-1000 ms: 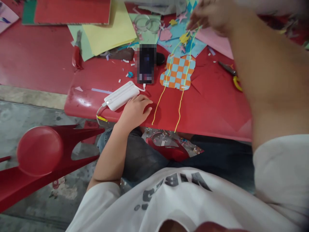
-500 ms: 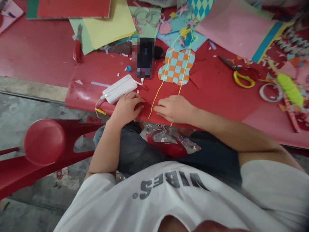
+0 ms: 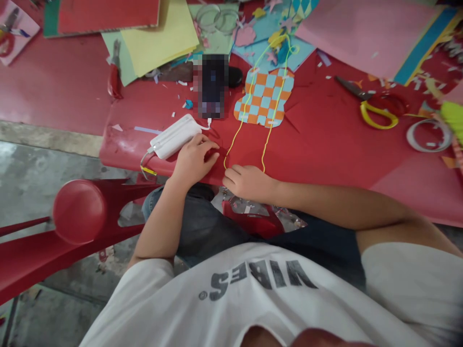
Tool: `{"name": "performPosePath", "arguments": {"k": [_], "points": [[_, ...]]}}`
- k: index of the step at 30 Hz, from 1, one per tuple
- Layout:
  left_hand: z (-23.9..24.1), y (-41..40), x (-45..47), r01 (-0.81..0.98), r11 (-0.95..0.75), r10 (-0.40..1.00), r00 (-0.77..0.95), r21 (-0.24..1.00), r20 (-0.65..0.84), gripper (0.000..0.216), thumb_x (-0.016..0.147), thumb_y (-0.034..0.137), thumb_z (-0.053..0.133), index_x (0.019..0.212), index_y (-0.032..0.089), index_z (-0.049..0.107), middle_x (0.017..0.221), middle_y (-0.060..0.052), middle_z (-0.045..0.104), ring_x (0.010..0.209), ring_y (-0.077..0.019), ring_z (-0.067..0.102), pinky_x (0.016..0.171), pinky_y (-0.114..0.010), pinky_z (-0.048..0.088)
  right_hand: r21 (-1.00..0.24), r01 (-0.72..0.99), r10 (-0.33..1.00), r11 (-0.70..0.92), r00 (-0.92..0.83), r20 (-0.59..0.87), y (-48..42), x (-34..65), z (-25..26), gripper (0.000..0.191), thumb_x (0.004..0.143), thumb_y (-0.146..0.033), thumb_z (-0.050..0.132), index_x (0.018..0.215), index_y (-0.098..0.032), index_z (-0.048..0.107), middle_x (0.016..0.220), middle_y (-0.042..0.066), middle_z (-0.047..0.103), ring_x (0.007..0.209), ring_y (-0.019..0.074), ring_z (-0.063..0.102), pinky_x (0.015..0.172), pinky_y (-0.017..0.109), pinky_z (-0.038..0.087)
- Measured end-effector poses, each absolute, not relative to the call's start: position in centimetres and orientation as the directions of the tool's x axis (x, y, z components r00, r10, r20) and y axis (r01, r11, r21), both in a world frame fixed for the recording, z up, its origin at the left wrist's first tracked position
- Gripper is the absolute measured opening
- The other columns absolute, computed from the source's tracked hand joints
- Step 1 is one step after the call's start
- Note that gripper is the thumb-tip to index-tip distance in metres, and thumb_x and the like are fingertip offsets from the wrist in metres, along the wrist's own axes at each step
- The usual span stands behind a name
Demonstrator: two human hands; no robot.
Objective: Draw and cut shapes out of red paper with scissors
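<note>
An orange and light-blue checkered paper piece [image 3: 264,96] lies on the red table, with a yellow string [image 3: 266,147] running over it in two strands. Small pieces of clear tape seem to hold the strands down. My right hand [image 3: 249,183] is at the table's front edge, its fingers curled over the lower ends of the string; the tips are partly hidden. Beside it, my left hand [image 3: 195,159] rests on the table with thumb and fingers apart and nothing between them. Its back fingers lie close to a white power bank [image 3: 175,136].
A phone [image 3: 212,86] is cabled to the power bank. Scissors [image 3: 376,108] and a tape roll [image 3: 428,135] lie to the right, red-handled pliers [image 3: 115,72] to the left. Coloured paper sheets [image 3: 159,41] cover the back. A red stool [image 3: 79,212] stands at the lower left.
My right hand has moved toward the table edge and slightly left, onto the string's lower ends. My left hand has shifted slightly, staying open.
</note>
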State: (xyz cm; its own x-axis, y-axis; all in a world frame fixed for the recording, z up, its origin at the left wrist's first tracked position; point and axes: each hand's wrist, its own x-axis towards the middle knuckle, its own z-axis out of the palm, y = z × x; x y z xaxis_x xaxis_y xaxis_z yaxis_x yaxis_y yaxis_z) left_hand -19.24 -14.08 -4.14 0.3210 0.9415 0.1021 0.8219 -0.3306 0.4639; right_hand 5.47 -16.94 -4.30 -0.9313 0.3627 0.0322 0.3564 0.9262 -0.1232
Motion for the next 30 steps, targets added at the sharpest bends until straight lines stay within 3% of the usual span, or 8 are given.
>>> {"name": "performPosePath", "arguments": {"k": [7,12,20,23,26,28,30], "points": [[-3.7,-13.8,-19.8,0.835,-0.266,0.960,0.276,0.481,0.051,0.027,0.102,0.025,0.066,0.124,0.022,0.082,0.121,-0.010,0.072,0.109,-0.0270,0.072,0.100,-0.043,0.061,-0.124,0.403,0.405,0.907,-0.914,-0.015,-16.0,5.7,-3.3,0.038,0.114,-0.007,0.040,0.139,-0.010,0.068,0.117,0.018,0.071,0.101,0.0279,0.061,0.062,0.035,0.024],[-3.6,-13.9,-20.4,0.847,-0.216,0.973,0.229,0.485,0.033,0.026,0.101,0.026,0.068,0.124,0.023,0.080,0.126,-0.010,0.074,0.094,-0.0237,0.070,0.096,-0.042,0.062,-0.166,0.449,0.435,0.878,-0.893,-0.117,-15.7,5.4,-2.4,0.033,0.112,-0.006,0.042,0.122,-0.009,0.073,0.121,0.020,0.070,0.107,0.0304,0.063,0.064,0.035,0.030],[-3.6,-14.1,-20.4,0.875,-0.164,0.985,0.167,0.456,0.035,0.018,0.099,0.026,0.074,0.117,0.023,0.078,0.120,-0.008,0.075,0.093,-0.0241,0.071,0.089,-0.042,0.060,-0.135,0.562,0.544,0.816,-0.826,-0.148,-16.0,5.2,-2.2,0.044,0.113,-0.005,0.028,0.131,-0.007,0.068,0.121,0.023,0.070,0.106,0.0337,0.067,0.064,0.036,0.030],[-3.8,-14.1,-20.7,0.866,-0.149,0.988,0.152,0.477,0.034,0.018,0.098,0.026,0.076,0.116,0.023,0.078,0.115,-0.008,0.076,0.092,-0.0233,0.071,0.086,-0.041,0.060,-0.161,0.647,0.626,0.745,-0.762,-0.164,-16.3,5.2,-2.4,0.041,0.120,-0.024,0.034,0.132,-0.005,0.068,0.121,0.025,0.070,0.106,0.0347,0.069,0.066,0.036,0.032],[-3.8,-14.2,-20.9,0.870,-0.131,0.991,0.133,0.474,0.029,0.018,0.097,0.029,0.077,0.115,0.024,0.078,0.107,-0.006,0.077,0.090,-0.0234,0.070,0.082,-0.040,0.058,-0.180,0.711,0.691,0.680,-0.703,-0.167,-16.3,5.2,-2.6,0.050,0.121,-0.046,0.043,0.132,-0.004,0.067,0.119,0.026,0.070,0.100,0.0343,0.070,0.068,0.036,0.034],[-3.8,-14.3,-20.9,0.874,-0.127,0.991,0.127,0.468,0.030,0.018,0.096,0.030,0.077,0.113,0.024,0.078,0.102,-0.006,0.077,0.088,-0.0236,0.069,0.080,-0.041,0.057,-0.178,0.718,0.696,0.672,-0.696,-0.178,-16.2,5.2,-2.6,0.048,0.121,-0.041,0.039,0.132,-0.005,0.068,0.119,0.025,0.070,0.096,0.0329,0.071,0.067,0.036,0.034],[-3.8,-14.4,-21.0,0.874,-0.127,0.991,0.126,0.469,0.033,0.016,0.096,0.030,0.077,0.111,0.024,0.079,0.099,-0.005,0.077,0.086,-0.0236,0.069,0.080,-0.041,0.056,-0.172,0.706,0.677,0.687,-0.708,-0.201,-16.1,5.3,-2.4,0.043,0.119,-0.026,0.033,0.132,-0.006,0.069,0.119,0.025,0.071,0.092,0.0310,0.071,0.066,0.036,0.032]]}}
